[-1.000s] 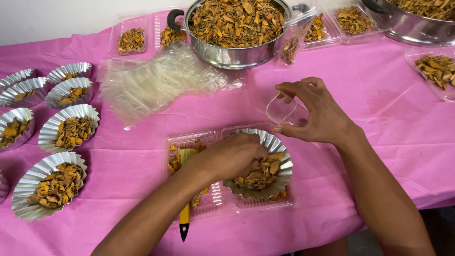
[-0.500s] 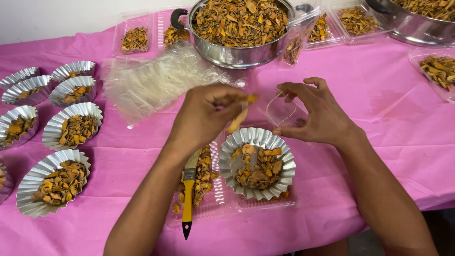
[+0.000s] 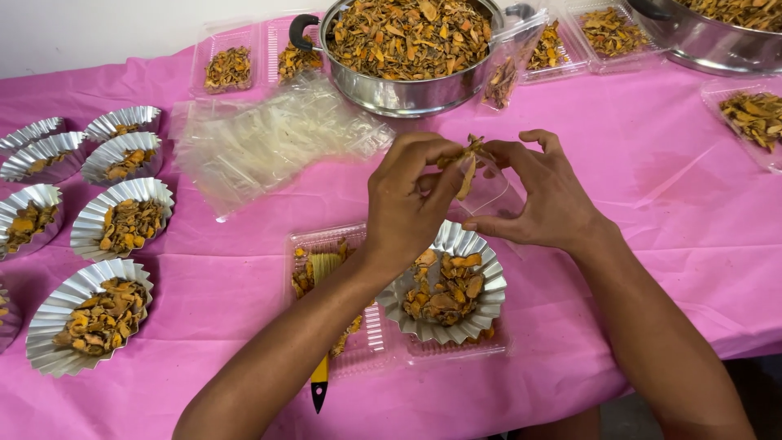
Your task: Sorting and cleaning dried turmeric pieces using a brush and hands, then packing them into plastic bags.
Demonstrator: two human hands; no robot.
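1. The left hand [image 3: 407, 200] is closed into a pinch, thumb and fingertips gripping a small bunch of dried orange-brown slices [image 3: 466, 159] above the pink tablecloth [image 3: 652, 163].
2. The right hand [image 3: 542, 200] is half curled, with thumb and fingers holding a small clear plastic bag [image 3: 489, 195]; the bag's mouth sits just beside the pinched slices. Whether the slices are already inside the bag is hard to tell, as the plastic is nearly see-through.
3. Both hands meet above a fluted foil cup [image 3: 446, 293] heaped with the same slices. The cup rests in a clear plastic tray [image 3: 366, 334] near the table's front edge.
4. A yellow-handled tool [image 3: 319, 379] pokes out from under the left forearm, its dark tip pointing towards the table's front edge.
5. To the left stand more filled foil cups [image 3: 122, 213], in rows.
6. A loose pile of clear bags [image 3: 269, 143] lies between those cups and the hands.
7. Behind the hands sits a large steel pot [image 3: 407, 49] full of slices, with a black handle.
8. Small clear trays [image 3: 228, 65] with slices flank the pot, and a second steel pan [image 3: 717, 33] shows at the top right corner.
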